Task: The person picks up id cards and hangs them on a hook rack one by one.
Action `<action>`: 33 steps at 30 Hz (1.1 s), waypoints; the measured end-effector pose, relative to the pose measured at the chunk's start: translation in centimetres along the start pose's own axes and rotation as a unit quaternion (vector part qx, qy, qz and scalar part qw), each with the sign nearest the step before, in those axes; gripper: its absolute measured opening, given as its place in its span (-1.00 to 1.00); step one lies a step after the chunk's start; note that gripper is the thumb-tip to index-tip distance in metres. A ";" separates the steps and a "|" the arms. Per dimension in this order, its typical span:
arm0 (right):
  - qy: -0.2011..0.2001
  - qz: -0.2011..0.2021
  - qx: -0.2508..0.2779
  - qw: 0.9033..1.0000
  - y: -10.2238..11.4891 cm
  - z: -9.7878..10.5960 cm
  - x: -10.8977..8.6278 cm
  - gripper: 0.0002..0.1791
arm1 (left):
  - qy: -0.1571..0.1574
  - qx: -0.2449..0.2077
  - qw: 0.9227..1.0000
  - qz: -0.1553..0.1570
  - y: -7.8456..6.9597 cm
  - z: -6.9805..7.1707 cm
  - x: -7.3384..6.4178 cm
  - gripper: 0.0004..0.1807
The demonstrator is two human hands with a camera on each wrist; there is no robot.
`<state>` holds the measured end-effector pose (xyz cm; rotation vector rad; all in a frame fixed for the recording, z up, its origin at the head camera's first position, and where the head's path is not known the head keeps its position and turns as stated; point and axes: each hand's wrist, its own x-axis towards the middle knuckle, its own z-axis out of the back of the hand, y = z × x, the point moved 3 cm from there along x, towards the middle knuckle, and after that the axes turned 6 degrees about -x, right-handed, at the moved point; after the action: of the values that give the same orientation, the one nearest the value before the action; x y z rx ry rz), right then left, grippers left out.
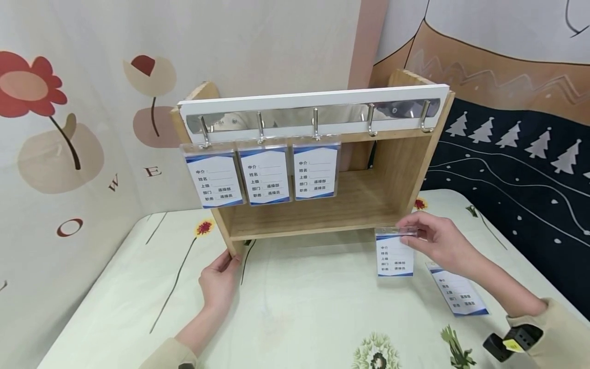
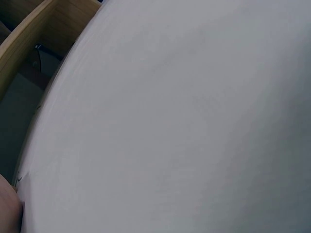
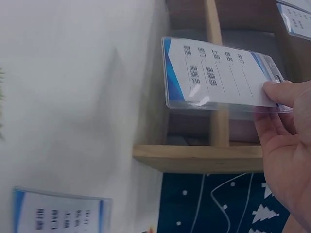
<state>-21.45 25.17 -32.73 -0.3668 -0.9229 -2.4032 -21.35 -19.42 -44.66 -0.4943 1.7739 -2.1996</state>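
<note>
My right hand [image 1: 444, 241] pinches a clear-sleeved name badge [image 1: 395, 256] by its top edge, with the thumb in front. In the right wrist view the badge [image 3: 214, 75] shows white with blue corners, in front of the shelf's boards. At the lower left corner of the wooden shelf [image 1: 304, 218], my left hand [image 1: 218, 279] grips the foot of the side panel between thumb and fingers. Three similar badges [image 1: 214, 177] hang side by side from metal hooks on the white rail [image 1: 313, 97]. Two hooks on the right, including the end hook [image 1: 424, 118], carry nothing.
Another badge [image 1: 458, 289] lies on the pale flowered cloth [image 1: 295, 307], below my right forearm. Behind the shelf hangs a patterned curtain [image 1: 276, 46], and a dark cloth with white trees [image 1: 507, 179] covers the right side.
</note>
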 end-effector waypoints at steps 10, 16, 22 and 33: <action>-0.031 0.039 0.004 0.999 1.7 1.0 1.3 -0.61 | 0.001 0.026 1.000 0.000 0.4 0.0 0.3 -0.54; -0.073 0.084 -0.007 0.994 2.9 1.8 2.6 -0.58 | 0.003 0.022 1.000 0.003 0.4 -0.1 0.3 -0.54; -0.112 0.132 -0.005 0.985 4.1 2.5 4.0 -0.54 | 0.008 0.022 1.000 0.007 0.3 -0.1 0.2 -0.53; -0.165 0.125 0.008 0.978 5.9 3.6 5.6 -0.56 | 0.007 0.020 1.000 0.004 0.2 0.0 0.2 -0.53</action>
<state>-22.51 21.84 -24.57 -0.8442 -0.9719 -2.1376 -21.58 -19.53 -44.87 -0.4649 1.7321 -2.2338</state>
